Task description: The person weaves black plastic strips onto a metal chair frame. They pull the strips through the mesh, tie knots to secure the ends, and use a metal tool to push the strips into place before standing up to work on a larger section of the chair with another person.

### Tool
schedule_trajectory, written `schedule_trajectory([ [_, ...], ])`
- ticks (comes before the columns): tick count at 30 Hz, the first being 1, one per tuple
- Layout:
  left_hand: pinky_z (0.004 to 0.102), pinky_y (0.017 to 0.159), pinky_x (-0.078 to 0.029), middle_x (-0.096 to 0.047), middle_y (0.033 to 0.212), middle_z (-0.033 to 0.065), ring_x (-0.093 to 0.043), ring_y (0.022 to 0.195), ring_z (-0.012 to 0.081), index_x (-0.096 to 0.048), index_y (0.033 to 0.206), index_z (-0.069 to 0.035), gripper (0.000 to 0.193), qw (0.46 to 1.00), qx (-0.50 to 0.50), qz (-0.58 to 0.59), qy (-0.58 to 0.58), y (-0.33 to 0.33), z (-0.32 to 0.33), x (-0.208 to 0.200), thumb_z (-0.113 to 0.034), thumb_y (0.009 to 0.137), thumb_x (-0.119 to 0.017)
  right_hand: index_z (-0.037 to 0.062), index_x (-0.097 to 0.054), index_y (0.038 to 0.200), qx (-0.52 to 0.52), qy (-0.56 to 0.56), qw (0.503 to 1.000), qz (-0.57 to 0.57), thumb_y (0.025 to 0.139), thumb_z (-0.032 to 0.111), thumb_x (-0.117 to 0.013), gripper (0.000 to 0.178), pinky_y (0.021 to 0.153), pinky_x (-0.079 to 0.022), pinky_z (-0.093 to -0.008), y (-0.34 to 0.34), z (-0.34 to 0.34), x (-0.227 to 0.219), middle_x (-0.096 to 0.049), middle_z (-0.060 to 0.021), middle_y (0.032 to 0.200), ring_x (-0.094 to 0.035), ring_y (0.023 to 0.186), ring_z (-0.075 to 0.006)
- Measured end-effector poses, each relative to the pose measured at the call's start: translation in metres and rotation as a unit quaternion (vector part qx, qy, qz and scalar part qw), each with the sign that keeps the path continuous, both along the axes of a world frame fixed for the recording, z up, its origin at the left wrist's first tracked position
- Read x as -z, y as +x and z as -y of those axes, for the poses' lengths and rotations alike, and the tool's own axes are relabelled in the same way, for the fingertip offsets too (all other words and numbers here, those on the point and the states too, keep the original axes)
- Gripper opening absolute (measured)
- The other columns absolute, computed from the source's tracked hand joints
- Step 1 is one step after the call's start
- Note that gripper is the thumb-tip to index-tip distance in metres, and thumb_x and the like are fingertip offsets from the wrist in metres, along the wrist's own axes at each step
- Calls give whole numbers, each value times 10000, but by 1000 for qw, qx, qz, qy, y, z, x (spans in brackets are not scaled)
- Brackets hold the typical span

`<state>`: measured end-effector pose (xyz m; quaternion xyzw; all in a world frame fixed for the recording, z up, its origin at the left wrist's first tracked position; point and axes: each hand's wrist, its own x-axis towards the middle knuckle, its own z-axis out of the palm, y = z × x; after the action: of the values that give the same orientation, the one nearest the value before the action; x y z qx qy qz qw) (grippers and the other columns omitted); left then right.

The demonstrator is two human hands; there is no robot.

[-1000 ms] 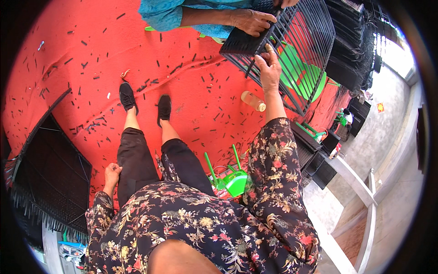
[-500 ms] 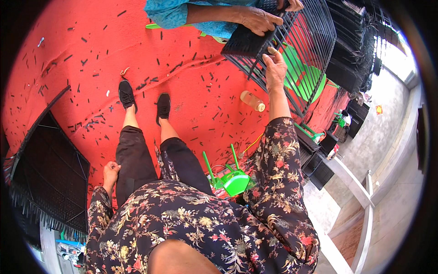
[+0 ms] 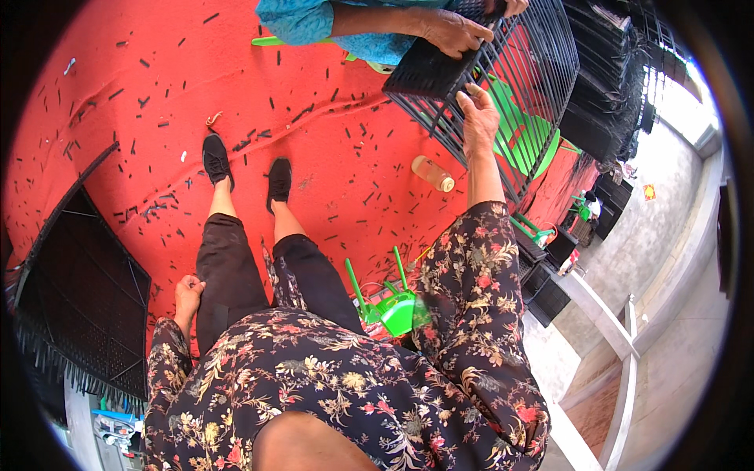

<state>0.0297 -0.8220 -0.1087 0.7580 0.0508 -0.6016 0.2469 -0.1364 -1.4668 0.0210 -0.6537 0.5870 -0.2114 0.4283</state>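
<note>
My right hand reaches up to a black barred frame, its fingers stretched and apart by the corner of a black woven panel. Whether the fingertips touch that edge, I cannot tell. A co-worker in a blue sleeve has a hand on the panel and another hand beside it, partly cut off. Low on the left, my left hand rests beside my thigh with its fingers curled together. Anything inside those fingers is hidden.
A large black woven panel stands on the left. Small black strips litter the red carpet. A clear bottle lies below the frame. A small green stool is near my right arm, a green chair behind the bars. Black panels are stacked at right.
My right hand has shifted slightly right and down at the panel's corner, and the co-worker's near hand has moved a little right. My left hand stays by my thigh.
</note>
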Motion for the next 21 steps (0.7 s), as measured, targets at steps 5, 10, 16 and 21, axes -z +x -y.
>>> schedule_trajectory([
  [5, 245, 515, -370, -510, 605, -2, -454, 564, 85, -538, 693, -24, 115, 1000, 7, 10, -3, -1, -5, 7, -59, 725, -643, 7, -587, 1041, -6, -2, 1000, -9, 747, 95, -674, 320, 695, -428, -221, 1, -1, 0, -582, -4, 790, -529, 740, -86],
  [10, 248, 518, -375, -510, 601, 5, -455, 560, 90, -543, 701, -18, 111, 999, 46, 26, 9, 2, 2, -1, -61, 722, -643, -12, -550, 1095, -25, 31, 999, 13, 734, 89, -675, 396, 682, -411, -214, 2, -5, -1, -572, 14, 770, -511, 714, -69],
  [16, 247, 522, -376, -512, 610, 6, -456, 561, 92, -547, 713, -18, 113, 999, 42, 19, 16, 7, 11, -9, -66, 723, -648, -45, -520, 1119, -35, 41, 999, -3, 723, 70, -675, 440, 705, -412, -207, 1, -6, -6, -572, 14, 761, -513, 712, -68],
  [21, 244, 523, -374, -510, 610, 0, -450, 561, 88, -545, 717, -24, 111, 999, 29, 3, 20, 9, 12, -10, -68, 729, -646, -67, -507, 1128, -43, 52, 998, 16, 718, 41, -669, 454, 714, -425, -205, 4, -8, -5, -574, 2, 755, -529, 719, -73],
])
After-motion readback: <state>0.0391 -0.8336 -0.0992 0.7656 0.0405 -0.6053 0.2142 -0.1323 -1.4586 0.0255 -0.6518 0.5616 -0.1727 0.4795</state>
